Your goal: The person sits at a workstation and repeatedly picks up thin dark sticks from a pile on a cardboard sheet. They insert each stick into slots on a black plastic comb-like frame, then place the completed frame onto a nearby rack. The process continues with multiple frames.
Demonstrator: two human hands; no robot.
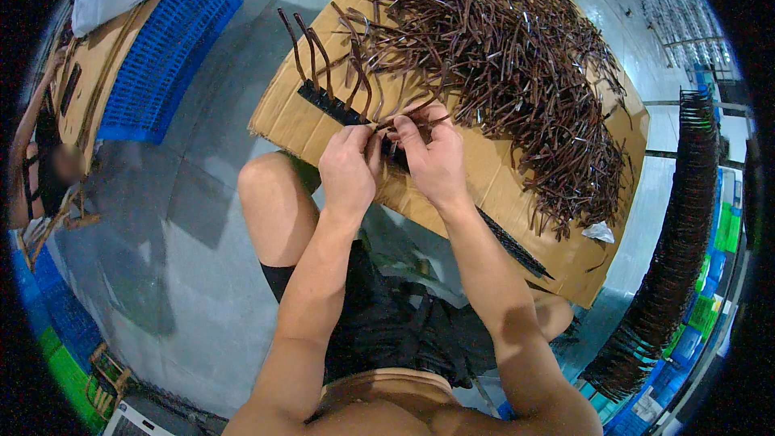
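Note:
A long black strip [327,105] lies slantwise along the near edge of a cardboard sheet [278,113]. Several thin, bent brown sticks [321,56] stand up from its left end. My left hand [351,165] is closed with its fingertips pinched at the strip, just beyond the last standing stick. Beside it, my right hand [440,157] pinches a dark brown stick between thumb and fingers, close over the strip. The exact contact between stick and strip is hidden by my fingers. Past my right hand, the strip's other end [513,242] tapers toward the lower right.
A large heap of loose brown sticks [500,48] covers the far and right parts of the cardboard. A scrap of white plastic [599,232] lies by its edge. Blue crates [165,48] stand left, near another person [52,169]. A long row of dark strands [674,250] hangs at right.

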